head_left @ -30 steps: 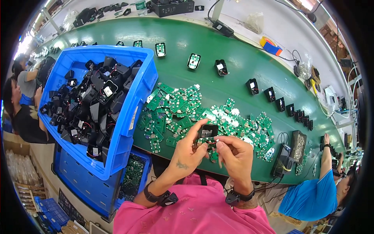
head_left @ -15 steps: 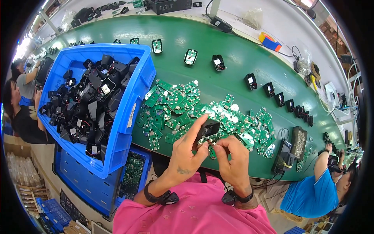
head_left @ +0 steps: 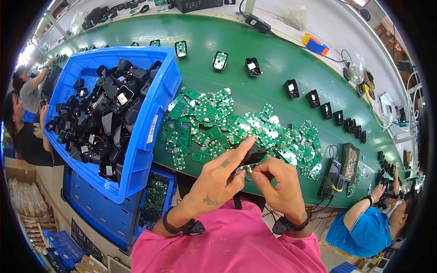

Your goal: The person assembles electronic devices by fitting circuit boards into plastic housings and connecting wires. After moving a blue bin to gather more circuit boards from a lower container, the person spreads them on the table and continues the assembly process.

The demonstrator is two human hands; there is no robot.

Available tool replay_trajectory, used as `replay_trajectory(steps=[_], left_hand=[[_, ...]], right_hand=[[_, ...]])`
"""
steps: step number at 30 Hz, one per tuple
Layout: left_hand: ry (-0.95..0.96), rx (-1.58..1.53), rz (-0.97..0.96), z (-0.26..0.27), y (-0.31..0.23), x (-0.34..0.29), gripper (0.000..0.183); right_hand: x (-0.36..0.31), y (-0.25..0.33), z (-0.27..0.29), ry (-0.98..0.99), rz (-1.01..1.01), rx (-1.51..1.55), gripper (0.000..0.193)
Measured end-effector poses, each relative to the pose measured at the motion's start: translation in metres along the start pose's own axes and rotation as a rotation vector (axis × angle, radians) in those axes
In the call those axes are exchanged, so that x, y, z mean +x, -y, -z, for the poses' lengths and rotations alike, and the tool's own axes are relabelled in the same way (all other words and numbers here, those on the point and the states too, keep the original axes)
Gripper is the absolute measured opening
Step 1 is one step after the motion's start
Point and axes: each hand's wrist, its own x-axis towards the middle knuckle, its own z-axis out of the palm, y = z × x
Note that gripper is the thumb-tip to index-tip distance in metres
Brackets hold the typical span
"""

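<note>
My left hand (head_left: 223,175) is closed around a small black plastic housing (head_left: 255,156), with the index finger stretched along its side and the thumb beneath. A bit of circuit board or wiring shows at the housing's lower edge, too small to make out. Close against that edge, my right hand (head_left: 281,182) has thumb and index finger pinched together; what lies between them is hidden. Just beyond both hands, a wide heap of green circuit boards (head_left: 211,107) is spread over the green table (head_left: 282,50).
A blue crate (head_left: 157,109) full of black housings (head_left: 109,86) stands at left. More housings (head_left: 291,88) line the far side, some with boards inside. A black device (head_left: 332,184) and a tray of small parts (head_left: 349,161) lie right. A person in blue (head_left: 364,232) sits right; others work left.
The housing has tipped over in my left hand, so its smooth outer side shows now. My right hand has turned slightly and stays pinched at its edge. The whole view has shifted a little.
</note>
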Motion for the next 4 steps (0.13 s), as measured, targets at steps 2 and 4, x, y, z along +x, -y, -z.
replay_trajectory(steps=[2,4], left_hand=[[-0.014,0.046,-0.059,-0.0014,0.001,-0.0001,0.072],[0.017,0.087,-0.061,-0.0002,0.0015,0.0002,0.071]], right_hand=[[-0.0008,0.0004,-0.0017,-0.01,0.0,-0.008,0.006],[-0.0015,0.0004,-0.0023,-0.018,0.004,-0.021,0.005]])
